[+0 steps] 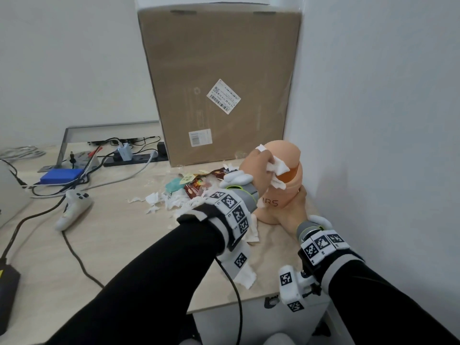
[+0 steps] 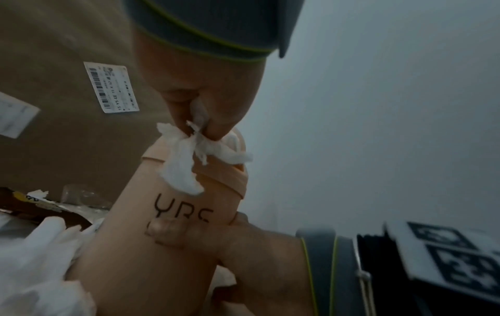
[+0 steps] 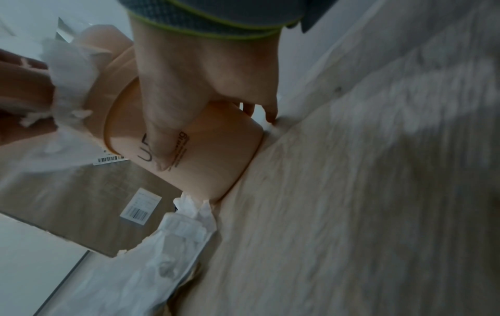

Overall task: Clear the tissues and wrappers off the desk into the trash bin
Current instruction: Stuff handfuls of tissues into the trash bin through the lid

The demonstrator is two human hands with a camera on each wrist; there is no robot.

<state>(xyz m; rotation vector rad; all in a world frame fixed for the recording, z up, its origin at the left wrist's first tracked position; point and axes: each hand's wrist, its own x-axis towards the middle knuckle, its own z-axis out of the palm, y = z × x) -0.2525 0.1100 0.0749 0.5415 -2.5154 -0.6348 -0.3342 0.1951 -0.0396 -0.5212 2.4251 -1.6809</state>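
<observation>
A small peach trash bin [image 1: 286, 192] [image 2: 173, 213] [image 3: 216, 154] stands on the desk near the right wall. My right hand [image 1: 296, 210] [image 3: 200, 89] grips its lower body, thumb across the printed letters. My left hand [image 1: 258, 165] [image 2: 200, 102] pinches a crumpled white tissue [image 1: 278, 170] [image 2: 186, 158] [image 3: 70, 70] against the bin's swing lid. A heap of torn tissues [image 1: 174, 200] and brown snack wrappers [image 1: 196, 185] lies on the desk left of the bin. Another tissue [image 1: 245, 272] [image 3: 175, 241] lies under my left forearm.
A tall cardboard box [image 1: 219, 78] stands behind the bin. At the left are a power strip with cables [image 1: 132, 155], a blue box [image 1: 62, 176] and a white controller [image 1: 72, 207]. The white wall [image 1: 385, 120] closes in on the right; the desk edge [image 1: 236, 305] runs near my arms.
</observation>
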